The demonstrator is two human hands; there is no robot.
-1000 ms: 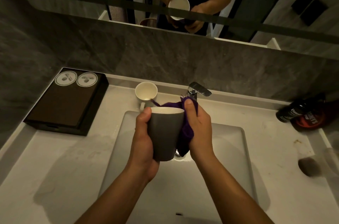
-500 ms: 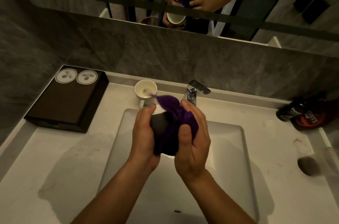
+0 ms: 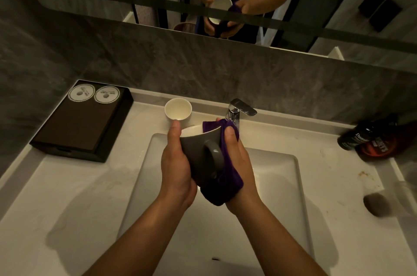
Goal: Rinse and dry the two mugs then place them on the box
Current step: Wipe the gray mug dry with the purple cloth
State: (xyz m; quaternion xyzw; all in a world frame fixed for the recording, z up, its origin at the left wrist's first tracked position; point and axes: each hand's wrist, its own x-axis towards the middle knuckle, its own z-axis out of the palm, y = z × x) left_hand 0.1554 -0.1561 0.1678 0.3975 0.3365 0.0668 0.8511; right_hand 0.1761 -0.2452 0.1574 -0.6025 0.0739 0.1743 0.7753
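the cloth (image 3: 222,190) covers the right side and underside of the mug (image 3: 198,153). most of the right hand's fingers are out of sight behind it, and only the thumb and a fingertip at the rim show. the lower part of the other mug (image 3: 178,109) is hidden behind the left thumb. at the right edge of the frame two dark bottles (image 3: 361,138) are blurred, with labels hard to read.

the left hand (image 3: 176,162) curls round the mug's left side and grips it, thumb up at the rim. the right hand (image 3: 239,162) is wrapped round the cloth and presses it to the mug, with a corner tucked over the rim.

the mug is at frame centre over the sink (image 3: 282,185), tilted, handle toward the camera. both forearms rise from the lower edge. the other mug stands upright just above, left of the tap (image 3: 237,111). the box (image 3: 83,122) sits at the left of the frame.
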